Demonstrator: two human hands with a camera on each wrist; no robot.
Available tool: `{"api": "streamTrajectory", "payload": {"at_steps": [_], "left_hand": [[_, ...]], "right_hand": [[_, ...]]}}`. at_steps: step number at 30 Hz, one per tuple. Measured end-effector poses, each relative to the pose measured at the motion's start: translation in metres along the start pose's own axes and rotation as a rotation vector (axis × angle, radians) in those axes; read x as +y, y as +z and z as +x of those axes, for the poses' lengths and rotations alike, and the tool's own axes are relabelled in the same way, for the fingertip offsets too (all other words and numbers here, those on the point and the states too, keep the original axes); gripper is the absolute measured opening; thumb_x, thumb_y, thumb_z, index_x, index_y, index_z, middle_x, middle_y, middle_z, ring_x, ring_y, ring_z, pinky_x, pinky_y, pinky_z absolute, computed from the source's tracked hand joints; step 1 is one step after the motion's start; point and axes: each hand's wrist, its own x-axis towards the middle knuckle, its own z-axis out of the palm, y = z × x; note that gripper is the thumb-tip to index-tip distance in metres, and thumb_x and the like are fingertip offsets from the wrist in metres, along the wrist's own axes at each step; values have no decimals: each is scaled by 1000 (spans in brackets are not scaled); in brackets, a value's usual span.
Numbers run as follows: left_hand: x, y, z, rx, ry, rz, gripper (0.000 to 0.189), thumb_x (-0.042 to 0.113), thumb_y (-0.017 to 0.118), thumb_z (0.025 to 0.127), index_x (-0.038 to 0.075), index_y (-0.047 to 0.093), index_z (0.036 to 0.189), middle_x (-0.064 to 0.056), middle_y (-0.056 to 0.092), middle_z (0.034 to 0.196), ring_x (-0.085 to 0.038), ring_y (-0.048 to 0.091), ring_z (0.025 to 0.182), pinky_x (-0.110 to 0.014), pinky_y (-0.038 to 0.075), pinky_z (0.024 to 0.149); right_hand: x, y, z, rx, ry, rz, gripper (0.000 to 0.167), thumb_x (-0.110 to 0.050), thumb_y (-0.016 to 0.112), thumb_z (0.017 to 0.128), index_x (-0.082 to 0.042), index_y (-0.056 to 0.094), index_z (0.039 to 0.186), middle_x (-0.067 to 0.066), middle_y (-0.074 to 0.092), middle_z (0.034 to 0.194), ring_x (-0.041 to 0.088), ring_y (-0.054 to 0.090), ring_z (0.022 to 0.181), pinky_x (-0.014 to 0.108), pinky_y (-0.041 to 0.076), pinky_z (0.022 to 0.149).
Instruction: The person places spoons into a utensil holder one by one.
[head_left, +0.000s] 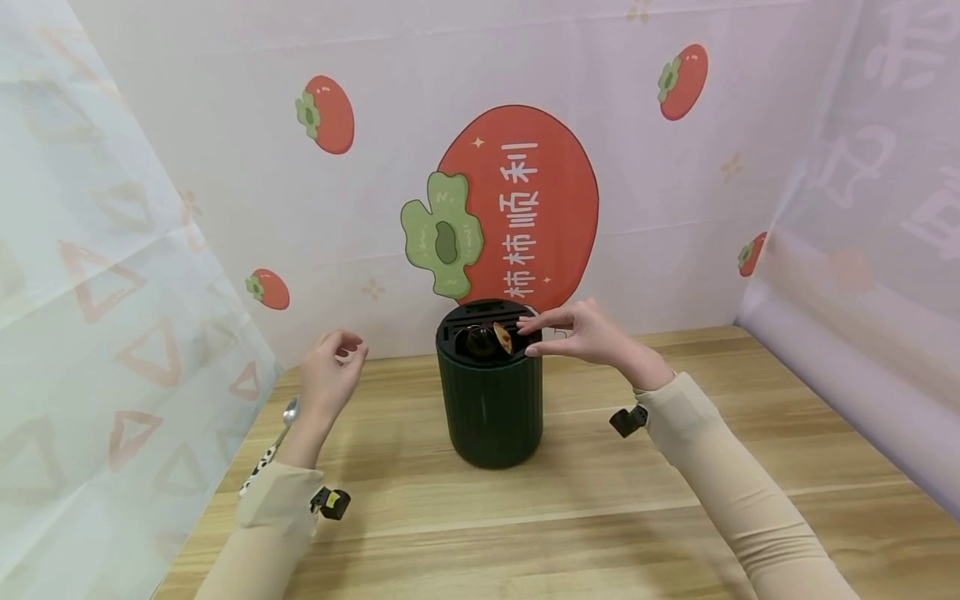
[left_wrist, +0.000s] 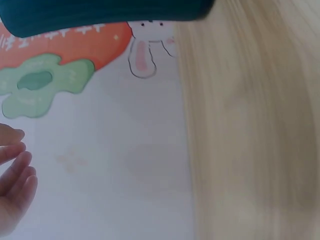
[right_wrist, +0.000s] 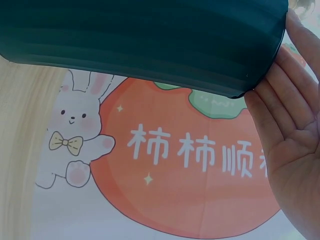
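Observation:
A dark green ribbed holder (head_left: pixel 491 412) with a black slotted top stands upright near the back of the table. In its opening show a dark rounded utensil head (head_left: pixel 480 342) and a wooden spoon's head (head_left: pixel 504 338) with a red mark; their lower parts are hidden inside. My right hand (head_left: pixel 588 333) is at the holder's right rim, thumb and fingers spread apart, holding nothing that I can see. In the right wrist view, its fingers (right_wrist: pixel 285 95) lie by the rim. Left of the holder, my left hand (head_left: pixel 330 379) hovers with loosely bent fingers and nothing in them.
A metal spoon (head_left: pixel 291 410) with a black-and-white spotted handle lies on the wooden table (head_left: pixel 570 517), partly behind my left forearm. Behind the holder hangs a white cloth backdrop (head_left: pixel 390 50) printed with persimmons. Cloth sides also close off left and right.

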Motion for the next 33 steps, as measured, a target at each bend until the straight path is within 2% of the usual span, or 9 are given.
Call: {"api": "streamTrajectory", "payload": {"at_steps": [7,12,23,33], "left_hand": [[-24,-7,-8,-37,-46,54,11,11,69,84,1,66,87,-14,65,88,-29,60,79,-36,48,67],[-40,-13,-12,-39,-70,69,9,8,69,82,0,66,86,-17,66,86,-32,60,78,-38,47,69],[-67,-29,-23,-88,-153,149,11,7,66,82,-2,66,88,-20,67,88,-35,60,81,-46,49,74],[-94,-39,-35,-168,-195,185,17,7,63,84,-6,66,96,-25,66,96,-40,60,87,-51,50,76]], "right_hand": [[-2,0,1,-6,-2,-6,30,-11,76,79,-4,72,108,13,67,116,20,62,113,38,49,97],[-2,-1,1,-5,-8,-11,30,-11,76,79,-3,72,108,13,67,115,21,62,113,40,49,96],[0,0,2,-1,-7,-17,30,-13,76,80,-5,72,108,12,68,116,19,62,113,41,50,94],[4,1,1,9,-24,-13,29,-12,77,78,-4,73,106,12,68,114,19,63,112,37,50,94]]}}
